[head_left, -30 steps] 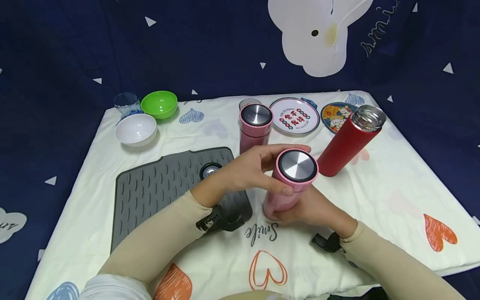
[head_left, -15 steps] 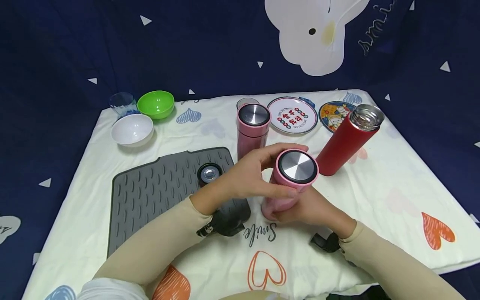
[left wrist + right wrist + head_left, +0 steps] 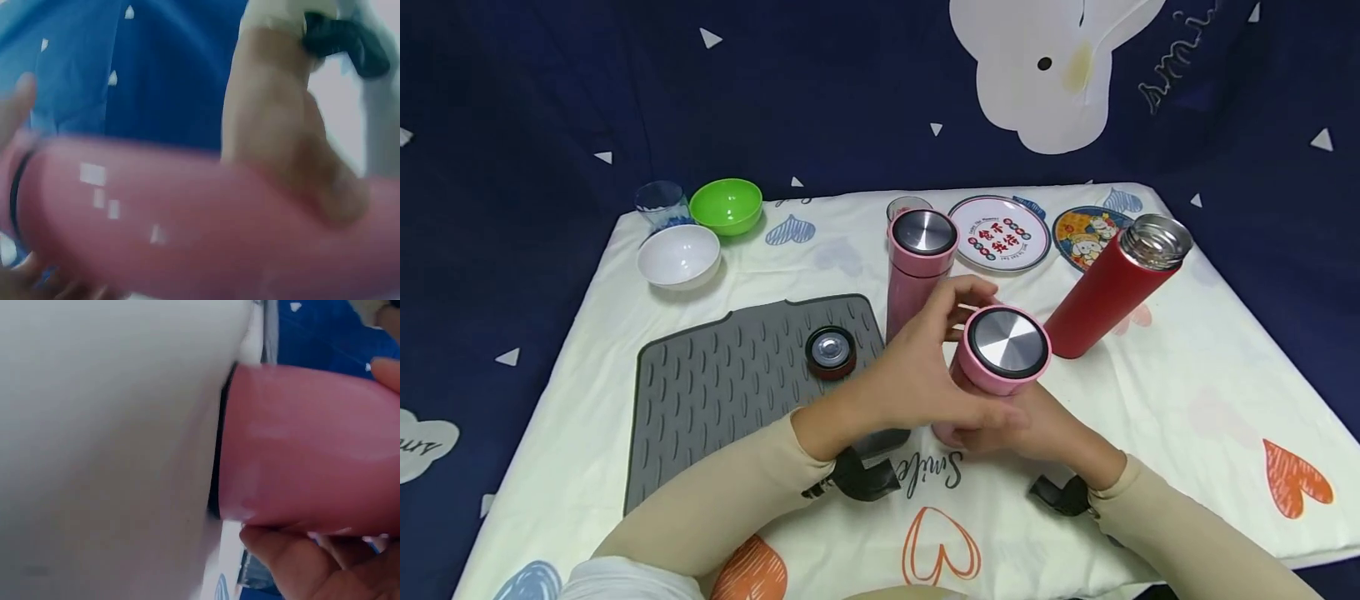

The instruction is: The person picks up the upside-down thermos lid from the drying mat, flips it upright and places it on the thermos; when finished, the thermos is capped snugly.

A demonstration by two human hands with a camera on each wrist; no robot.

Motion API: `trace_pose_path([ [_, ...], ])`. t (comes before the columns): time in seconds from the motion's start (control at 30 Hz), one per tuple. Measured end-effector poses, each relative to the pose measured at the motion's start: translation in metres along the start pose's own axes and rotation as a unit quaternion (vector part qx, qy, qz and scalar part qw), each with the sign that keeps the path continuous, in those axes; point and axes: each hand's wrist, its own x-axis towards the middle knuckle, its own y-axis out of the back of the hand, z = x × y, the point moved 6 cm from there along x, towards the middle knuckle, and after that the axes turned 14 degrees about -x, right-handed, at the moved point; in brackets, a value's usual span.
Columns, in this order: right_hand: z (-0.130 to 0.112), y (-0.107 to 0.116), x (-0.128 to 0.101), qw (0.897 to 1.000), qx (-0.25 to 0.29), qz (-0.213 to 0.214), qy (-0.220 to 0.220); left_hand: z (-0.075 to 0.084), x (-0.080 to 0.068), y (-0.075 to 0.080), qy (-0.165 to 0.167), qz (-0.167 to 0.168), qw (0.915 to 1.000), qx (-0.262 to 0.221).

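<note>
Both hands are on a pink thermos (image 3: 1000, 379) with a brushed-steel lid top (image 3: 1009, 342), which stands upright near the table's middle. My left hand (image 3: 917, 375) curls round its upper end, thumb on the near side and fingers behind. Lower down, my right hand (image 3: 1037, 421) grips the body, partly hidden by the left hand. In the left wrist view, the pink body (image 3: 156, 219) crosses the frame and a dark ring (image 3: 19, 187) marks it near the lid end. In the right wrist view, the thermos's black-edged base (image 3: 219, 444) is right at the white cloth.
Behind stands a second pink thermos (image 3: 921, 271). An open red thermos (image 3: 1105, 292) is to the right. A dark lid (image 3: 831, 350) lies on the grey mat (image 3: 700, 400). Bowls (image 3: 677, 254), a glass (image 3: 658, 204) and plates (image 3: 1000, 233) line the back.
The left hand has turned about the thermos's upper end; its thumb is lower and its fingers are more bent. The right hand keeps its grip low on the body. The view shifted slightly.
</note>
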Motion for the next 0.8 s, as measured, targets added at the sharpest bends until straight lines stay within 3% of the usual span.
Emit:
trace_pose_path([
  [0.07, -0.001, 0.000, 0.000, 1.000, 0.003, 0.001, 0.000, 0.004, -0.001, 0.000, -0.024, 0.026, 0.9989, 0.031],
  [0.13, -0.001, -0.001, 0.000, 1.000, -0.001, 0.000, 0.000, 0.005, 0.000, 0.002, -0.029, 0.028, 0.9991, 0.009],
  [0.2, 0.001, -0.001, 0.000, 1.000, -0.019, 0.002, 0.001, 0.000, 0.003, 0.004, -0.006, 0.004, 0.9984, -0.055],
  [0.27, 0.002, 0.000, 0.000, 1.000, -0.028, 0.003, 0.001, -0.007, 0.006, 0.006, 0.035, -0.025, 0.9915, -0.123],
  [0.33, 0.003, 0.000, 0.000, 1.000, -0.023, 0.001, 0.001, -0.010, 0.008, 0.005, 0.053, -0.049, 0.9874, -0.141],
  [0.4, 0.001, 0.000, 0.001, 1.000, -0.018, 0.000, 0.011, -0.008, 0.007, 0.003, 0.047, -0.052, 0.9920, -0.105],
  [0.53, -0.001, -0.001, 0.000, 1.000, -0.005, -0.006, 0.012, 0.000, 0.004, -0.001, -0.006, -0.019, 0.9998, 0.003],
  [0.63, 0.000, 0.001, -0.002, 1.000, -0.007, -0.004, 0.001, -0.002, 0.004, -0.004, 0.002, -0.012, 0.9999, -0.005],
  [0.73, -0.007, 0.003, -0.002, 1.000, -0.006, 0.000, -0.004, -0.007, 0.004, -0.003, 0.042, -0.026, 0.9984, -0.027],
  [0.8, -0.016, 0.006, -0.002, 1.000, -0.005, 0.001, -0.006, -0.007, 0.002, -0.003, 0.055, -0.037, 0.9977, -0.011],
])
